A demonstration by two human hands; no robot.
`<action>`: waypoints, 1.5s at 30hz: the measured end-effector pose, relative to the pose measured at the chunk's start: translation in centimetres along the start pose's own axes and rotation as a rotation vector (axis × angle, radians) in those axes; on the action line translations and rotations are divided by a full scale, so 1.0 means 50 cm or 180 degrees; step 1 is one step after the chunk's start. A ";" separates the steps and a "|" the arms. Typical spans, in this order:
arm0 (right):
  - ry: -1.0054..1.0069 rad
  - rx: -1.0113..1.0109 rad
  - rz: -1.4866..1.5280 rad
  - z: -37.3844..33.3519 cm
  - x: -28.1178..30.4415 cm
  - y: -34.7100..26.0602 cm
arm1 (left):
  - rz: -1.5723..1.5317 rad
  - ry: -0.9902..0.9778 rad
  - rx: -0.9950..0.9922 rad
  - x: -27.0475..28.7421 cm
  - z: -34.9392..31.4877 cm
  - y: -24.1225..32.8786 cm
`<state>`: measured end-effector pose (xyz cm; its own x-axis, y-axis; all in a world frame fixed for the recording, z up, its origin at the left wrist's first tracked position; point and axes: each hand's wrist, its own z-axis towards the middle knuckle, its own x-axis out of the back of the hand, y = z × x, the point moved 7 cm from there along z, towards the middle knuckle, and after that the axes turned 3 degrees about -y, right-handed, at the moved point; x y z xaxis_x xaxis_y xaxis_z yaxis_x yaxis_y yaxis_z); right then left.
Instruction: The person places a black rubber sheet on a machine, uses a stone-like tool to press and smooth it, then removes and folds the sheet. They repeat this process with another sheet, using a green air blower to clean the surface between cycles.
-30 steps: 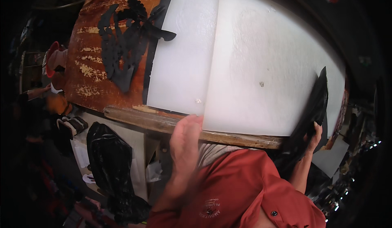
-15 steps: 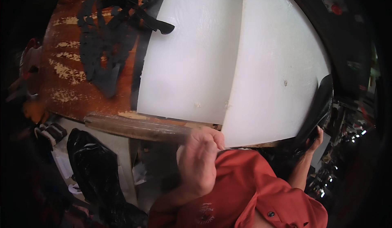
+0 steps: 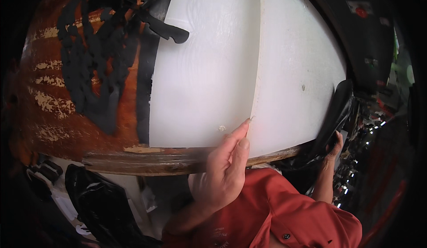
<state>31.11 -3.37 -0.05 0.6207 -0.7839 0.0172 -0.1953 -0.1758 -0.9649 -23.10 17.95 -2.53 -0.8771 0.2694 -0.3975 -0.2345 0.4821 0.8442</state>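
The left hand (image 3: pixel 226 168), its grip unclear, meets the left edge of the rightmost white board (image 3: pixel 298 70) on the worn table (image 3: pixel 49 88), while the right hand (image 3: pixel 334 148) clasps black sheeting (image 3: pixel 337 110) near the board's right end.

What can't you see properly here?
In the head view:
- Right hand: some fingers, hidden by the black sheet.
- Left hand: some fingers, hidden by the hand itself.
- White sheets: far ends, cut off by the picture's top edge.
- Black cut-out scraps: top part, cut off there too.
- Clutter at right: too small and blurred to name.
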 end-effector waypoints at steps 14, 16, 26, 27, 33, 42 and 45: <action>-0.0222 -0.0130 0.0810 -0.092 -0.051 0.031 | -0.0341 -0.0481 0.0565 -0.054 0.106 0.002; -0.0522 0.0011 0.1092 -0.119 -0.034 0.022 | 0.0213 -0.0394 0.0918 -0.049 0.112 -0.011; 0.0519 0.0268 0.1895 -0.198 0.112 0.099 | -0.0131 -0.0170 0.0777 -0.036 -0.038 -0.076; 0.0649 0.0235 0.1976 -0.200 0.130 0.116 | -0.0150 -0.0032 0.0764 -0.032 -0.065 -0.087; 0.0625 -0.0057 0.2405 -0.202 0.215 0.213 | -0.0237 0.0390 0.0832 0.014 -0.234 -0.160; -0.0355 -0.0443 0.2759 -0.186 0.287 0.295 | 0.0006 0.2183 0.1038 0.145 -0.554 -0.351; 0.0035 -0.0687 0.2628 -0.197 0.321 0.352 | 0.0227 0.2882 0.1165 0.209 -0.633 -0.374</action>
<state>30.15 -24.91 -14.19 0.2085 -0.7160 -0.6662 -0.7230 0.3458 -0.5980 -41.13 -14.64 -11.09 -0.9100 -0.3601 0.2056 -0.1580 0.7596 0.6309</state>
